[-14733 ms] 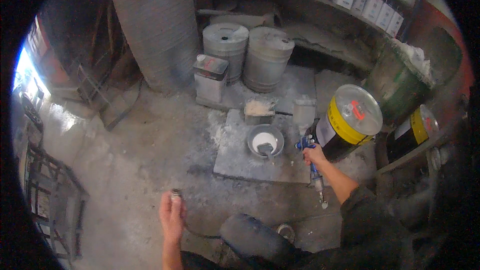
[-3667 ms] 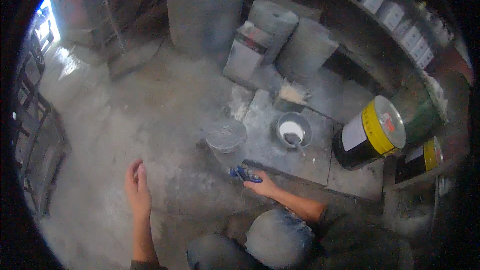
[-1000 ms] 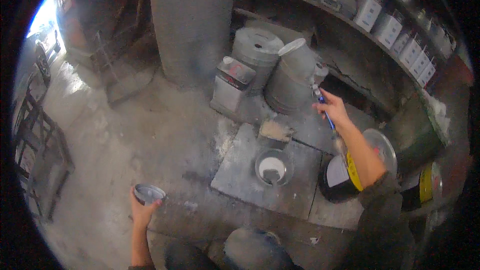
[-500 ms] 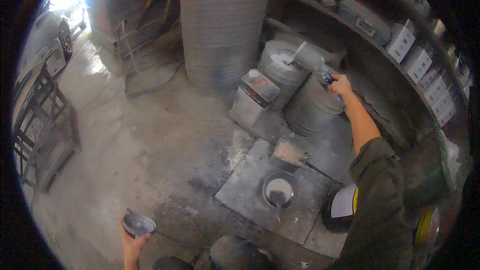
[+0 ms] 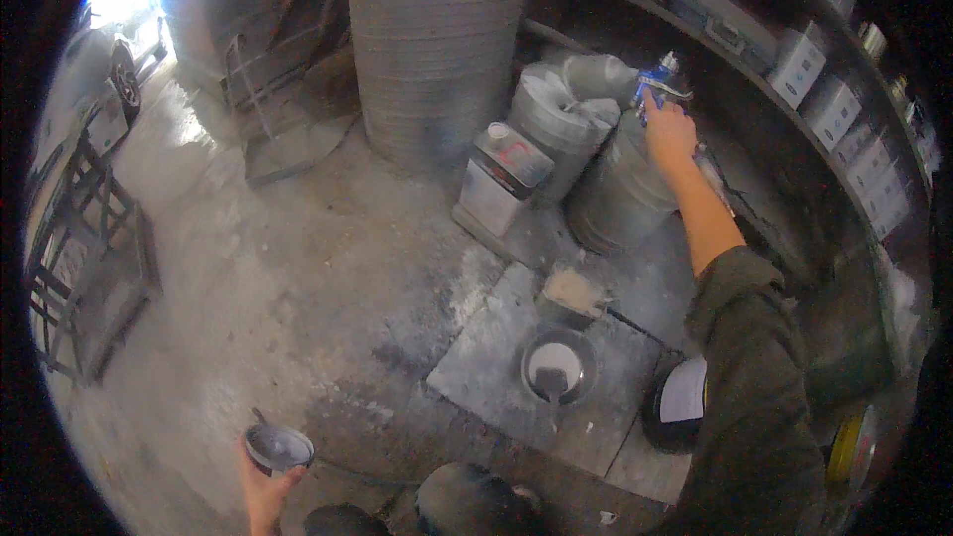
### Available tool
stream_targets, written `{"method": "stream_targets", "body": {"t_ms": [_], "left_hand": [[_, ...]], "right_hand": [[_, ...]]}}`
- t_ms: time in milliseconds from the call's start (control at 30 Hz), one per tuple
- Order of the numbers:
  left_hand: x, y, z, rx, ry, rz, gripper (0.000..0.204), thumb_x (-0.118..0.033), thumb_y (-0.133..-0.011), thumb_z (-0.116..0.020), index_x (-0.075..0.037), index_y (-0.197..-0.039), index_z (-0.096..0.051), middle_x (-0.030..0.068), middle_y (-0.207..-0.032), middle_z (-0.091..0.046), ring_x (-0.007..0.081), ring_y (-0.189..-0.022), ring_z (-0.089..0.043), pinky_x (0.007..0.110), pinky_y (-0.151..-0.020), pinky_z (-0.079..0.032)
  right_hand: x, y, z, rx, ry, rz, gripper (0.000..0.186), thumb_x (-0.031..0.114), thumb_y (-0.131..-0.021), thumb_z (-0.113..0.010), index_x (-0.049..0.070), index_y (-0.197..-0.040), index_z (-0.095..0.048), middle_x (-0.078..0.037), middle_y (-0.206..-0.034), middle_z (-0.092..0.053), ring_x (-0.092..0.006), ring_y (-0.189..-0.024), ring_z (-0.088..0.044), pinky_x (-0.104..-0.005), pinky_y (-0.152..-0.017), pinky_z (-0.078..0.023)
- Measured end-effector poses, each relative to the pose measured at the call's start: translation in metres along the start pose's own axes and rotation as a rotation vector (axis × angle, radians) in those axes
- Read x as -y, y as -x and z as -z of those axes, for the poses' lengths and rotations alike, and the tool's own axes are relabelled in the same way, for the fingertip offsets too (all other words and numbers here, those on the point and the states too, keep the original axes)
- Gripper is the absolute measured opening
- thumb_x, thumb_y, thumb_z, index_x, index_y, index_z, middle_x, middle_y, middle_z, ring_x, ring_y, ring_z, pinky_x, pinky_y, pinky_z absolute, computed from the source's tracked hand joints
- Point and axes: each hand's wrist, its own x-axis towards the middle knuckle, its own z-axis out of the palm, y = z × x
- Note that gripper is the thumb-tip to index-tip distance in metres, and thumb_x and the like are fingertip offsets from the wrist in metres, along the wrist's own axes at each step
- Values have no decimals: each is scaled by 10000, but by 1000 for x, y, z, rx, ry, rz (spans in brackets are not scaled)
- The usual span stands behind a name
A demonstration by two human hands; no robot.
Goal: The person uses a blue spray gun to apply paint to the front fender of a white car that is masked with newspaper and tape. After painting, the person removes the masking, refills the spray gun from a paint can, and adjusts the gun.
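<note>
At the far right, my right hand (image 5: pixel 671 137) is closed around a blue-handled spray gun (image 5: pixel 650 84) with a metal fitting on top. Its grey cup (image 5: pixel 601 75) points left over a metal drum (image 5: pixel 561 129) with a whitish, crusted top. Blur hides whether anything runs from the cup. Low on the left, my left hand (image 5: pixel 266 481) grips a small round cup (image 5: pixel 281 448) by its side, mouth up; it is greyish inside, and a short thin piece sticks up at its rim. A bowl (image 5: pixel 586 382) of white material, with a dark flat scraper (image 5: pixel 552 385) in it, sits on the slab.
A rectangular metal can (image 5: pixel 493 194) stands left of the drum, with a second drum (image 5: pixel 615 203) behind my forearm. The slab (image 5: pixel 486 367) also bears a box (image 5: pixel 571 298) and a dark bucket (image 5: pixel 680 402). Shelves (image 5: pixel 754 65) line the right; a thick column (image 5: pixel 437 60) rises behind.
My right hand has moved up and slightly left, and the spray gun's cup has swung up and left over the drum. My left hand still holds the small cup in nearly the same place.
</note>
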Motion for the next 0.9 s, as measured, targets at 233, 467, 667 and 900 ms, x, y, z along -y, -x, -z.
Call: {"method": "stream_targets", "body": {"t_ms": [233,467,667,900], "left_hand": [[5,-28,-34,118,391,95,822,-232,-734,-794,-21,-1412,-378,96,-1308,-486,231,-1223,-484,374,-1062,-376],[5,-43,-71,446,903,140,596,-263,-855,-693,-13,-1344,-460,130,-1353,-513,253,-1223,-515,419,-1019,-459],[8,-69,-120,508,507,157,240,-81,-905,-602,28,-1107,-534,126,-1136,-607,248,-1024,-620,371,-955,-518],[-11,-65,-173,654,241,215,135,-77,-922,-556,48,-971,-572,147,-1024,-641,294,-992,-673,321,-860,-565]], "right_hand": [[10,86,-39,43,-825,-348,602,278,-803,-694,118,-1367,-555,-191,-1097,-692,-238,-923,-683,-361,-764,-537],[50,332,80,277,-1686,-839,646,-11,-813,-723,51,-1415,-496,-8,-930,-655,-72,-711,-559,-219,-598,-434],[65,516,49,228,-1490,-989,622,-70,-850,-650,13,-1434,-455,-30,-1059,-657,-101,-883,-589,-239,-836,-473],[85,576,10,497,-805,-946,710,69,-831,-695,63,-1471,-388,-241,-1183,-644,-371,-1039,-647,-376,-936,-475]]}}
